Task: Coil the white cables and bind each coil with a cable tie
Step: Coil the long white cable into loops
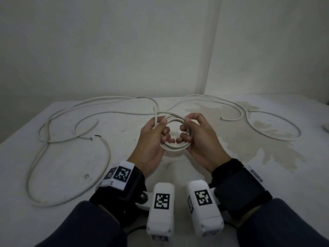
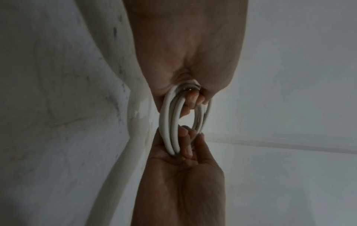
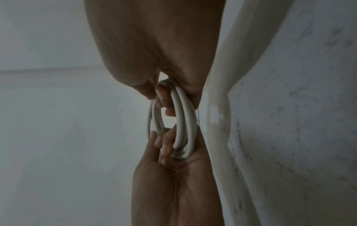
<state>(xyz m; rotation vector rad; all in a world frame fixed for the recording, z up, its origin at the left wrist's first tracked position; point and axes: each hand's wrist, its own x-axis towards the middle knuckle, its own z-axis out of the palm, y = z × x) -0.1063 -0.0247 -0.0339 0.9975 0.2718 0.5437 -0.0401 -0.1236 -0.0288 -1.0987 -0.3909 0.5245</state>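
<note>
Fingers (image 1: 164, 130) of both hands curled round white coil (image 1: 175, 147), free end (image 1: 155, 114) pointing up

A white cable, wound into a small round coil (image 1: 175, 147) of several turns, is held above the worktop (image 1: 231, 175) between both hands, one short free end (image 1: 155, 116) sticking up at its left side. Other white cables sprawl uncoiled behind it: long loose loops (image 1: 53, 139) to the left, another tangle (image 1: 267, 122) to the right.
</note>
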